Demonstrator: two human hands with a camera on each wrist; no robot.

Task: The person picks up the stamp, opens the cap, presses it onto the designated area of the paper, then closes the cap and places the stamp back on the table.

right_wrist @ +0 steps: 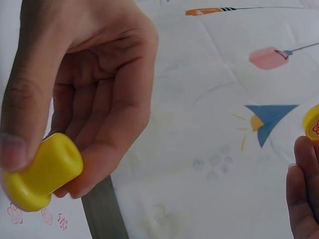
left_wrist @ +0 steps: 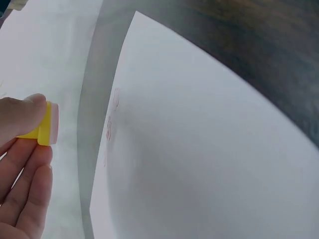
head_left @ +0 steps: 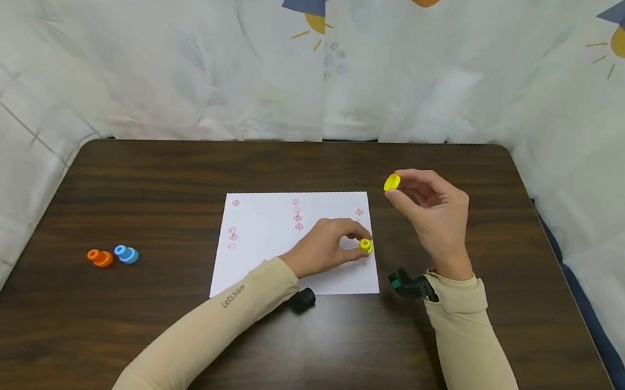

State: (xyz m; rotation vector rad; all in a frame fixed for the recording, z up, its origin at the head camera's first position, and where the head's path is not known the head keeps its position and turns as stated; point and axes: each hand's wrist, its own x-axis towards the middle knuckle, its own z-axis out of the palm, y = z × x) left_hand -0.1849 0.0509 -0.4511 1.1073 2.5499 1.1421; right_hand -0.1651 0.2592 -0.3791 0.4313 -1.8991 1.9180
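One yellow stamp [head_left: 365, 245] in play, over the right side of the paper [head_left: 262, 228]! The left hand [head_left: 330, 241] has it pinched, thumb and fingers clamped on the body, pinkish pad angled toward the sheet; whether it touches, I can't tell. Off past the edge, above the desk [head_left: 178, 202], the right hand [head_left: 437, 214] has thumb and fingers clamped on the cap [head_left: 392, 182], a red flower showing inside.

For a crisp mark, I'd say, square up that tilt, press the whole face evenly, lift straight, no twist! Choose a gap among the red prints [head_left: 297, 213], and mind the margin. A loose sheet could creep, so a spare finger on its edge would help; keep the cap off fresh ink.

And the writing? The lettering [head_left: 233, 296] on the left sleeve looks like "Let's Slim". One red mark [right_wrist: 62, 221] resembles a written character, too unclear to read. No brand visible on the stamp. Further left, the orange stamp [head_left: 99, 257] sits just beside the blue stamp [head_left: 126, 253]; behind, a lamp-patterned curtain [head_left: 183, 88].
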